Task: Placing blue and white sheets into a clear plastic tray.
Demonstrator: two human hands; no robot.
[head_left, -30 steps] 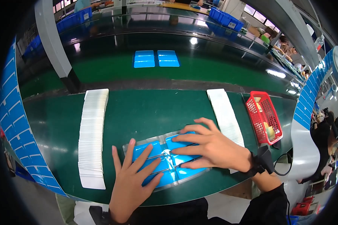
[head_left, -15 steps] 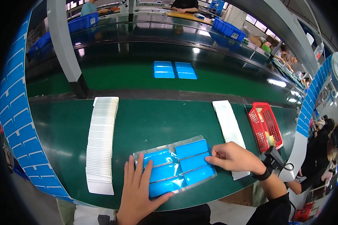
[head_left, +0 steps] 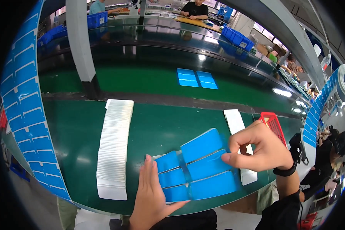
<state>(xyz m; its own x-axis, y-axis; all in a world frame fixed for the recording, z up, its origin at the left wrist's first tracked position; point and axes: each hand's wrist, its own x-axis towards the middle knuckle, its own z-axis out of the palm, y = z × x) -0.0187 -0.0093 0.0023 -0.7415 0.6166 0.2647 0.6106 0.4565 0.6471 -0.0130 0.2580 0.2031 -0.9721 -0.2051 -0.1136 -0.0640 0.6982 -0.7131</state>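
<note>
A sheet of several blue rectangular panels in two columns [head_left: 205, 165] is tilted up off the near part of the green table, its right side raised. My right hand [head_left: 260, 147] pinches its right edge between thumb and curled fingers. Along its left edge rests my left hand [head_left: 151, 193], fingers stretched upward and thumb out by the lower corner. Left of the hands lies a long overlapping row of white cards [head_left: 114, 149]. A second, narrower row of white cards [head_left: 235, 120] is partly hidden behind my right hand.
A red plastic basket [head_left: 274, 126] stands at the right, partly covered by my hand. Beyond a dark rail, two blue panelled pieces [head_left: 188, 78] lie on the green conveyor [head_left: 134, 73]. A grey post [head_left: 80, 46] rises at left. Blue strips curve down both sides; people sit across the line.
The blue sheet's right side has risen from the table toward me with my right hand. My left hand has turned more upright at its edge. The view has shifted slightly.
</note>
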